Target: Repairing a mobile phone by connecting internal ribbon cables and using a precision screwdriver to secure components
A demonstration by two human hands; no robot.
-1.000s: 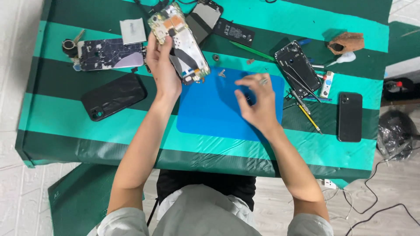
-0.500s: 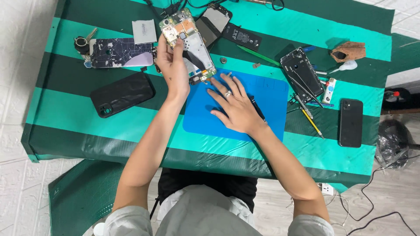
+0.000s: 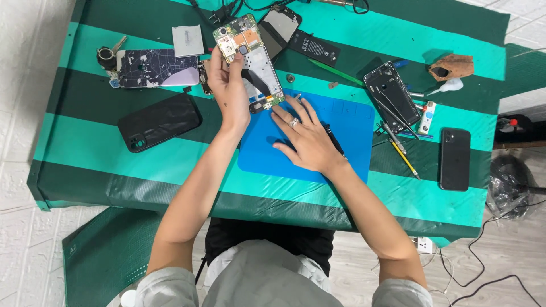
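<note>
The left hand (image 3: 229, 91) is closed around an opened smartphone (image 3: 250, 59), gripping its left edge just above the middle of the frame so that the exposed circuit board and metal shields face up, the phone tilted with its lower end over the top edge of the blue work mat (image 3: 341, 142). The right hand (image 3: 304, 139) lies flat on that mat with fingers spread, holding nothing; its fingertips come close to the phone's lower end, where a small loose part seems to hang, though it is too small to tell what it is. Beside the phone, toward the upper left, lie a cracked phone panel (image 3: 156, 67) and a small grey rectangular piece (image 3: 187, 40); a black phone case (image 3: 159, 120) lies left of centre. Above the phone sit another dark phone body (image 3: 281, 25) and a black battery (image 3: 314, 48). On the right lie an opened phone frame (image 3: 392, 95), tweezers and a yellow-handled tool (image 3: 405, 154), and a black phone (image 3: 455, 158). Held by one edge only, the open phone could slip or twist, and the bare board or hanging part could knock against the table (image 3: 85, 142).
</note>
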